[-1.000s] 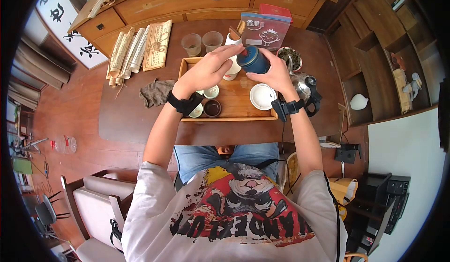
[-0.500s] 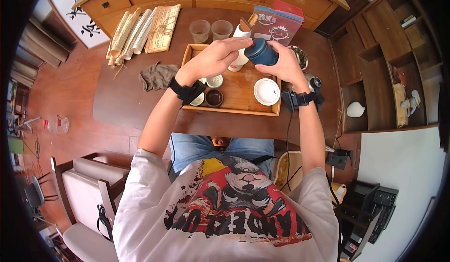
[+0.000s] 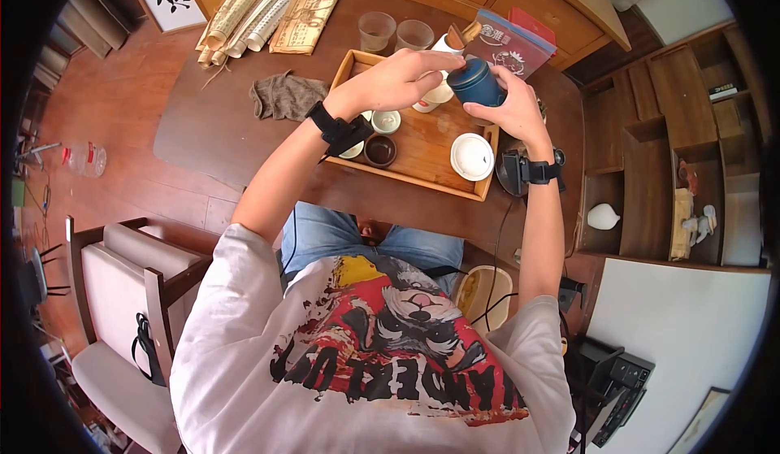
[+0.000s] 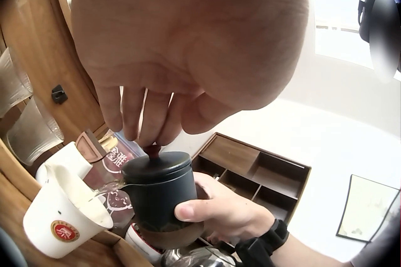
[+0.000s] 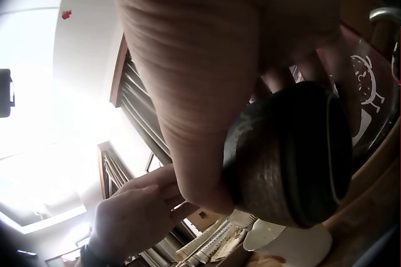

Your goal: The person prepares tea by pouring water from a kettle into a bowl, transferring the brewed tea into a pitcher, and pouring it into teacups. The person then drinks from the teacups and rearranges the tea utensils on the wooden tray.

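- Teapot (image 3: 476, 84), dark blue with a red knob (image 4: 152, 150) on its lid (image 4: 156, 167), is being held in the air above the far right part of the wooden tray (image 3: 422, 152).
- The right hand (image 3: 517, 111) is clamping round the teapot's body from the right side, with the thumb pressing on the near side.
- The left hand (image 3: 392, 85) is stretching from the left with its fingers nearly straight; the fingertips are touching the knob and are not curling round it.
- The teapot is leaning to the left, and a thin stream (image 4: 105, 190) is running from it into the white pitcher (image 4: 49, 220), which is carrying a red round mark.
- The white pitcher is standing just left of the teapot, partly hiding behind the left hand in the head view.
- At the near right of the tray, a white round dish (image 3: 472, 157) is sitting; at the near left, a dark cup (image 3: 380, 151) is standing beside small pale cups (image 3: 386, 121).
- On the worktop (image 3: 199, 108), a brown cloth (image 3: 286, 98) is lying left of the tray, and paper rolls (image 3: 252, 17) are lying at the far left.
- Two clear cups (image 3: 376, 31) are standing beyond the tray, and a printed pouch (image 3: 513, 46) is standing at the far right.
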`<state>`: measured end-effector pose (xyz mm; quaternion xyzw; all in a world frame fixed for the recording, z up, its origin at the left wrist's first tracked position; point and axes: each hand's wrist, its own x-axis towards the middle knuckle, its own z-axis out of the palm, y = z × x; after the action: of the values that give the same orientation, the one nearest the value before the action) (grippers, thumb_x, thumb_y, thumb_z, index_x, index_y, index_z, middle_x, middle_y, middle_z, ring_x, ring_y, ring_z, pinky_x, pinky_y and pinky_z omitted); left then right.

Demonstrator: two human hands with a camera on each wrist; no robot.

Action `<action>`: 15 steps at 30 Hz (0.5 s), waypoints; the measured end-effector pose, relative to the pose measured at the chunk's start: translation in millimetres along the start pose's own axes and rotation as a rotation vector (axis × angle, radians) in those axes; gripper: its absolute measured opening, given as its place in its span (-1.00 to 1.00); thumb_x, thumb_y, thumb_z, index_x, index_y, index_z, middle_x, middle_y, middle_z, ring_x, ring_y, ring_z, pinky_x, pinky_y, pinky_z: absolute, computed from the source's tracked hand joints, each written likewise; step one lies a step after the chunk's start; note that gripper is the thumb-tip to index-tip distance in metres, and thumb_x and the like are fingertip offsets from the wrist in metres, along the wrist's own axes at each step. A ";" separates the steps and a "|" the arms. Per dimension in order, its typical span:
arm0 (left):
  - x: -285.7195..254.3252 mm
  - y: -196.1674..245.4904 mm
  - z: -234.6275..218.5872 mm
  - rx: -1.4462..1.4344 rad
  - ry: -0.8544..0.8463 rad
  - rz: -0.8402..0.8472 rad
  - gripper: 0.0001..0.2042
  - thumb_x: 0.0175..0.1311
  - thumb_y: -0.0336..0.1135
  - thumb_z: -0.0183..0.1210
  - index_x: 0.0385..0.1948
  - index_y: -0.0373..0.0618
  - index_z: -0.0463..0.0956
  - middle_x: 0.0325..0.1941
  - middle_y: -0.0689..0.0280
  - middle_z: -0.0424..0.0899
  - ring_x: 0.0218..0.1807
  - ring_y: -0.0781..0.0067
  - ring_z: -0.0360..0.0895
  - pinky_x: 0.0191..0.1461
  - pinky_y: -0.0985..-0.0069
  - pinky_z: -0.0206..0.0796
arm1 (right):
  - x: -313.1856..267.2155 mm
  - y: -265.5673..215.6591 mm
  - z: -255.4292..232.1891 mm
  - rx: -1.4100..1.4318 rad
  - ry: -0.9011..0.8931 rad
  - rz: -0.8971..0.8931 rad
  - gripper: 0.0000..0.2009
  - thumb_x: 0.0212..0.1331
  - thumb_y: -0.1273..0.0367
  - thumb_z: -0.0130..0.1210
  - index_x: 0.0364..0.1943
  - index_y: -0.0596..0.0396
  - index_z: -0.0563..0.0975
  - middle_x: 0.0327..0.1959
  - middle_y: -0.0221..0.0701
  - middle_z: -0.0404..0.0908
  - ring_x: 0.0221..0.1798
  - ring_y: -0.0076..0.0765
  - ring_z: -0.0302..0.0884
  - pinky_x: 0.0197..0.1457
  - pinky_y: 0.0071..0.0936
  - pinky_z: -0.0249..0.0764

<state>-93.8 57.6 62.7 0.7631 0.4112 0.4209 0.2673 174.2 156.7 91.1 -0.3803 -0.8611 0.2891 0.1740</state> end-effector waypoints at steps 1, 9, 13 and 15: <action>0.0 -0.6 0.1 0.007 0.005 0.014 -0.53 0.62 -0.42 -0.02 0.49 -0.29 0.51 0.55 -0.03 0.62 0.52 -0.08 0.61 0.63 0.15 0.37 | 0.1 -0.6 -0.7 -0.001 0.005 -0.007 -0.20 -0.04 0.16 0.69 0.31 0.22 0.61 0.13 -0.15 0.84 0.18 -0.21 0.81 0.35 -0.27 0.65; 1.1 18.9 -1.6 -0.079 -0.004 -0.090 -0.45 0.53 -0.49 -0.03 0.56 -0.34 0.40 0.45 -0.12 0.68 0.40 -0.14 0.69 0.53 0.14 0.50 | 3.2 -2.7 -5.3 -0.022 0.020 0.014 -0.21 -0.06 0.16 0.70 0.30 0.22 0.62 0.12 -0.17 0.84 0.18 -0.21 0.81 0.36 -0.26 0.64; 2.0 2.0 3.5 -0.030 0.038 0.024 -0.43 0.56 -0.47 -0.03 0.61 -0.32 0.32 0.43 -0.10 0.70 0.29 -0.12 0.74 0.38 0.14 0.62 | 2.9 -3.1 -6.1 -0.064 0.038 -0.002 -0.21 -0.06 0.16 0.70 0.29 0.23 0.63 0.11 -0.16 0.84 0.18 -0.20 0.81 0.36 -0.26 0.64; 2.1 1.6 3.2 0.012 0.058 0.092 -0.43 0.56 -0.47 -0.03 0.61 -0.32 0.33 0.43 -0.10 0.70 0.28 -0.13 0.75 0.35 0.14 0.63 | 3.4 -1.7 -6.3 -0.083 0.053 -0.017 -0.21 -0.07 0.16 0.70 0.29 0.23 0.63 0.11 -0.16 0.84 0.18 -0.19 0.81 0.36 -0.25 0.64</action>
<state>-89.8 58.4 63.1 0.7702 0.3858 0.4523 0.2312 174.3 160.6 97.3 -0.3874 -0.8706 0.2416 0.1832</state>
